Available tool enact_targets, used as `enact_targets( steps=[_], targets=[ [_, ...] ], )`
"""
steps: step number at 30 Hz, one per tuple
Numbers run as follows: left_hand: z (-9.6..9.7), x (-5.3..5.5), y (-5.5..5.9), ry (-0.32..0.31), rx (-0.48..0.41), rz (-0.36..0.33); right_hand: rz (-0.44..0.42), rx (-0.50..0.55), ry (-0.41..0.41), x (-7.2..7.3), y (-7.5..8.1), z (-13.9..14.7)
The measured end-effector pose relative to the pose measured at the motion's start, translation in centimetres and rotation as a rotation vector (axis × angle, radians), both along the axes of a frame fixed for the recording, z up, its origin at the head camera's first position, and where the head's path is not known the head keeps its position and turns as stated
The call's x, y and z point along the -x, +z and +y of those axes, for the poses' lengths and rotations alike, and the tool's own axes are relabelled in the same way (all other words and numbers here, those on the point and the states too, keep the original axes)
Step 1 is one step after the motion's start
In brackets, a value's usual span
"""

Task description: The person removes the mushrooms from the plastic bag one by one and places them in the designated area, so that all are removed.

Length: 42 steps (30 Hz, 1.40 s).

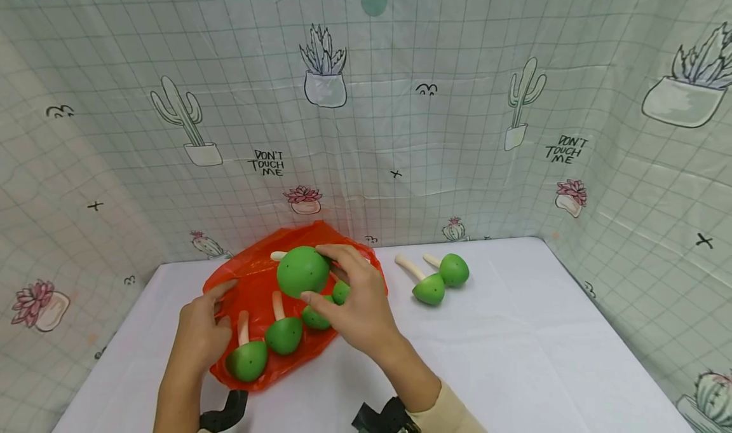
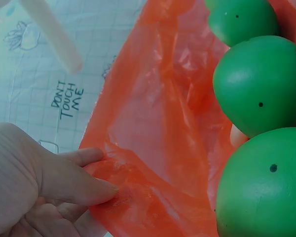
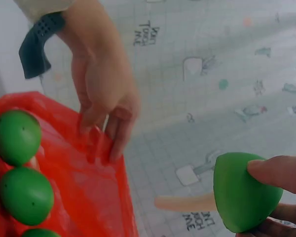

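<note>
My right hand (image 1: 361,299) holds a green toy mushroom (image 1: 302,273) by its cap, raised over a red plastic bag (image 1: 251,290). In the right wrist view, thumb and fingers grip the green cap (image 3: 241,192) while its pale stem points away from the hand. At the bag's left edge, my left hand (image 1: 200,331) pinches the thin red film (image 2: 118,173) between thumb and finger. Several more green mushrooms (image 1: 284,335) lie in a row on the bag, their pale stems pointing toward the back wall.
Two green mushrooms (image 1: 429,288) lie on the white table (image 1: 515,337) to the right of the bag. A grid-patterned cloth (image 1: 394,134) with drawn cacti hangs behind the table and along its sides. Dark straps (image 1: 224,412) are on both wrists.
</note>
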<state>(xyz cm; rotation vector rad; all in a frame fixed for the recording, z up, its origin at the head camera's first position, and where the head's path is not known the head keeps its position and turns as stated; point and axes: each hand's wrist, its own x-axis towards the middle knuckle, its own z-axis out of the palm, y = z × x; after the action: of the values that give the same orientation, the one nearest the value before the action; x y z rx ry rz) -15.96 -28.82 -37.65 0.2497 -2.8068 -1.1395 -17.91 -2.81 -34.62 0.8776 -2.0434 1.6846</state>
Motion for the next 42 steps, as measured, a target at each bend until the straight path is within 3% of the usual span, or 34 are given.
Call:
enact_targets(
  steps=[12, 19, 30, 42],
  targets=[
    [0.0, 0.0, 0.2, -0.030, 0.034, 0.029, 0.017, 0.031, -0.160, 2.6, -0.3, 5.2],
    [0.1, 0.0, 0.2, -0.030, 0.042, 0.015, -0.026, 0.053, -0.221, 3.7, -1.0, 7.8],
    [0.1, 0.2, 0.0, -0.026, 0.052, 0.011, -0.049, -0.008, -0.316, 5.0, -2.5, 9.8],
    [0.1, 0.2, -0.1, -0.006, 0.024, 0.002, -0.094, -0.102, -0.398, 5.4, -4.5, 10.6]
  ],
)
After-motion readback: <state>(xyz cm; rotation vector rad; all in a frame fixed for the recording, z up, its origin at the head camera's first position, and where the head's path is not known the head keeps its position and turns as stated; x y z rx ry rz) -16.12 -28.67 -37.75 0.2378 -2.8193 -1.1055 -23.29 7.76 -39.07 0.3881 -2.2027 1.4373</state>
